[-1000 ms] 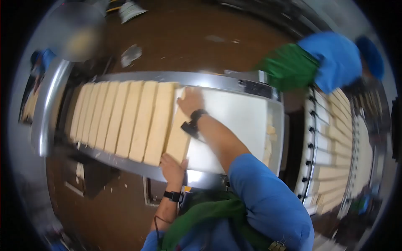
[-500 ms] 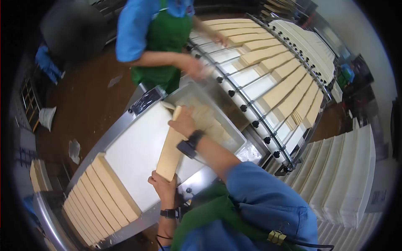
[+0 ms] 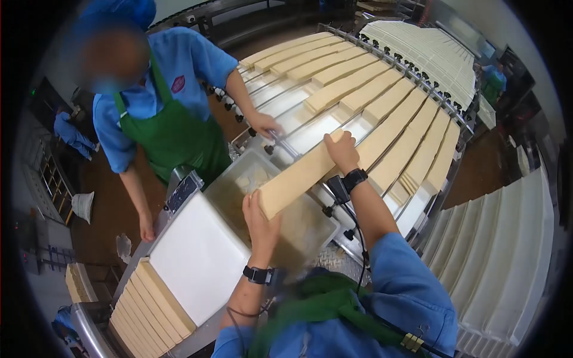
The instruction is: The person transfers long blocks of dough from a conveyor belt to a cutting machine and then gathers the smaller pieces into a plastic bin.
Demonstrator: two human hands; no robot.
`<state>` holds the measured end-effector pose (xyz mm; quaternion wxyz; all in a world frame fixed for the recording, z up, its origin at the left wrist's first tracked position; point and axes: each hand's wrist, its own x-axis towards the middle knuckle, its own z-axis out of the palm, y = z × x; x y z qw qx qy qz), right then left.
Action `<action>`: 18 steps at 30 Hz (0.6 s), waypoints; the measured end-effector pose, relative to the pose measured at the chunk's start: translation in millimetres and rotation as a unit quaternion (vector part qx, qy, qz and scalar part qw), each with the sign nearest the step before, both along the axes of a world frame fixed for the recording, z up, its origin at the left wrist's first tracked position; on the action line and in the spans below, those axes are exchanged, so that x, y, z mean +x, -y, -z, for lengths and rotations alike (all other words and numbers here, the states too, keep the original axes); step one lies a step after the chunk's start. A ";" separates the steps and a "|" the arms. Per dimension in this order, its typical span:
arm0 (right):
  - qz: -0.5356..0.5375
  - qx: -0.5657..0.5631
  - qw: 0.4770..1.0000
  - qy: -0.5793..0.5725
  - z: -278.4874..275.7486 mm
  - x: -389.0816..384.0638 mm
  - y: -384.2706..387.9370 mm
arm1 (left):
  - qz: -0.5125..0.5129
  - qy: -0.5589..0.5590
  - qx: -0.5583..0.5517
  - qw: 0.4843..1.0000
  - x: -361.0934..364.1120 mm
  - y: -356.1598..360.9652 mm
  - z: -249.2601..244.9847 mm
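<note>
A long pale-yellow slab (image 3: 301,176) is held between my two hands, slanting up to the right above a translucent tub (image 3: 319,230). My left hand (image 3: 262,227) grips its lower end, thumb on the upper face. My right hand (image 3: 343,152) is closed around the upper end, close to the edge of a white lane table (image 3: 283,107). Similar slabs (image 3: 394,131) lie in rows between the table's metal rods. Pale scraps sit in the tub, partly hidden under the slab and my forearms.
At lower left, a row of upright slabs (image 3: 152,304) stands on a white belt (image 3: 200,253). Across from me is a co-worker in a green apron (image 3: 179,137), one hand (image 3: 265,124) by the lane table. Stacked white trays (image 3: 489,256) rise at right; black knobs line the table edge.
Both my hands have carried the slab from over the white belt rightward, over the tub toward the lane table. The co-worker has shifted left, with one hand lowered beside the belt.
</note>
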<state>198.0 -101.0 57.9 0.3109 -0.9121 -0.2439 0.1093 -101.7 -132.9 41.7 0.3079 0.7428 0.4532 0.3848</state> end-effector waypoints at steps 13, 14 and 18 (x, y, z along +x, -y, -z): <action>-0.019 -0.067 0.978 0.197 59.9 126.8 -17.5 | 0.206 0.095 -0.141 0.964 156.4 -75.1 79.1; -0.039 -0.059 0.976 0.204 57.6 119.5 -15.0 | 0.208 0.133 -0.192 0.950 167.2 -78.0 86.1; -0.193 -0.097 0.967 0.137 48.9 92.0 1.3 | 0.145 0.099 -0.218 0.960 177.4 -68.0 66.2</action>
